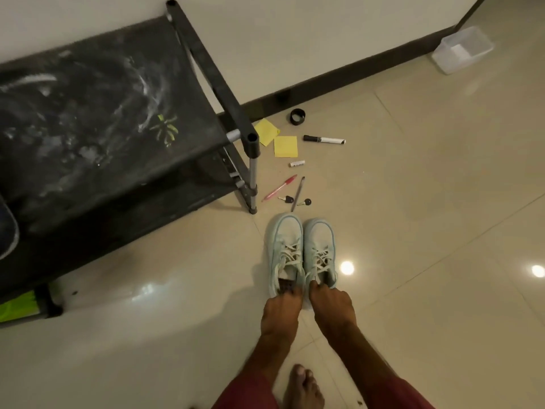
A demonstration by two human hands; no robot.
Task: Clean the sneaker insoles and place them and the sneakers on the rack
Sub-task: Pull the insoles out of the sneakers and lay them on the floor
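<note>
Both sneakers sit side by side on the floor, toes pointing away from me, just near of the rack's right front leg. My left hand (281,309) has fingers curled into the heel opening of the left sneaker (285,249); my right hand (331,302) is pinched on the heel collar of the right sneaker (320,250). Both closed on the shoes, though I can't tell how firm the hold is. Insoles not clearly visible; something dark shows inside the left shoe, could be the insole, can't say.

Risks:
- Loose laces hang off both shoes, could snag or trail if I lift by the heels only.
- Heel-only pinch means toes will droop; a shoe could slip out and drop.
- Clutter just far of the toes: keys (289,199), a red pen (279,188), a marker (323,139), yellow sticky notes (285,146). Sliding the shoes forward would push into them.
- The rack (97,98) top shelf looks dusty and smeared white, so clean insoles laid there would pick dirt back up.
- My bare foot (303,386) is close on a glossy tiled floor; stepping on stray bits is possible.
</note>
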